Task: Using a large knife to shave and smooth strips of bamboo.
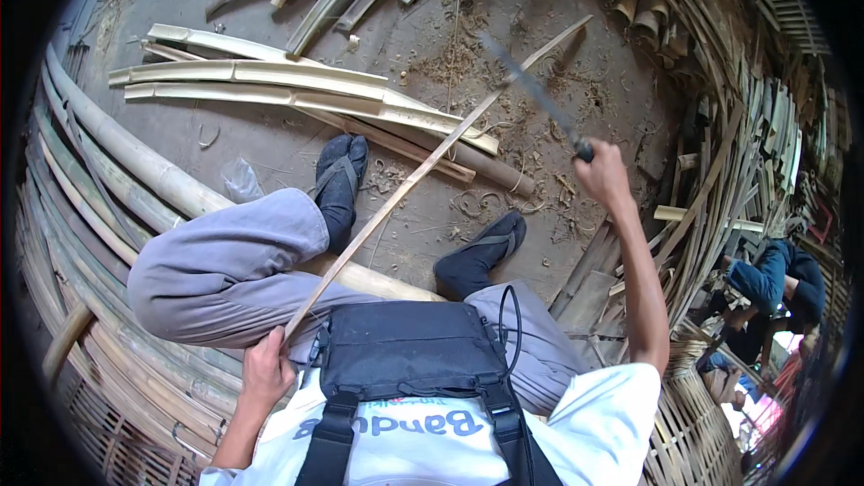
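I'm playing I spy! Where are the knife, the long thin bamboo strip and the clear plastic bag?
Knife point(551, 112), head view: blade.
Bamboo strip point(415, 179), head view: middle stretch.
Plastic bag point(241, 181), head view: crumpled middle.

On my feed the person's bare left hand point(268, 367) grips the lower end of a long, narrow, pale-tan bamboo strip point(416, 180) slanting up rightward. The bare right hand point(601, 169) holds a long grey-bladed, dark-handled knife point(544, 103) across its upper part; I can't tell whether they touch. Beyond the feet I see cream-coloured, split bamboo lengths point(270, 72) on the grey-brown floor point(261, 135).
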Demonstrator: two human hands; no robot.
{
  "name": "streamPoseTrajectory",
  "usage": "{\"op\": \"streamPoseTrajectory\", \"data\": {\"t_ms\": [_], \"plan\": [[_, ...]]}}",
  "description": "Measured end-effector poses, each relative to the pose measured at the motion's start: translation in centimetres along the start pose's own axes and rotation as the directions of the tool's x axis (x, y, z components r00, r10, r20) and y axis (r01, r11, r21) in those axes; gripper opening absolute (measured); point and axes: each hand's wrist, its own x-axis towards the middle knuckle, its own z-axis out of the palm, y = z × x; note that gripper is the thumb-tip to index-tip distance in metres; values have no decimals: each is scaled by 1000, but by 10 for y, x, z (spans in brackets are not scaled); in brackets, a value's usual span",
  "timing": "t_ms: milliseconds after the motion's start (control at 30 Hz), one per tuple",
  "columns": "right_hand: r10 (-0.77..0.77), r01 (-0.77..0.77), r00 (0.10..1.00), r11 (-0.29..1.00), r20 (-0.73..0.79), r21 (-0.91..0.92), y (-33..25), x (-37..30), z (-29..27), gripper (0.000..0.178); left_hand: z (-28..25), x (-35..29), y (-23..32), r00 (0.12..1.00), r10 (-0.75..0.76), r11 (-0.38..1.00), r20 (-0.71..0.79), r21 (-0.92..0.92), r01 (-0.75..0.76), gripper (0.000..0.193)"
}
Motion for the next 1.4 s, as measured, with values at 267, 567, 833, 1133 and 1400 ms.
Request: {"op": "streamPoseTrajectory", "data": {"t_ms": [267,567,833,1133,1400], "plan": [[-115,113,992,993,-49,-33,15,4,67,25,0,1,-1,999,44,999,6,-18,-44,58],[245,-209,925,967,-290,148,133,139,49,25,-5,7,5,998,-41,997,54,-62,44,33],[106,-30,978,925,-180,379,59,6,89,29,-56,38,50,801,-327,599,502,-545,586,25],[-321,327,943,848,-86,416,-49,-164,107,21,-40,39,53,760,-146,351,633,-685,638,18],[-219,224,975,957,-48,185,-23,-144,143,30,-29,40,52,747,-103,426,657,-649,630,25]]}}
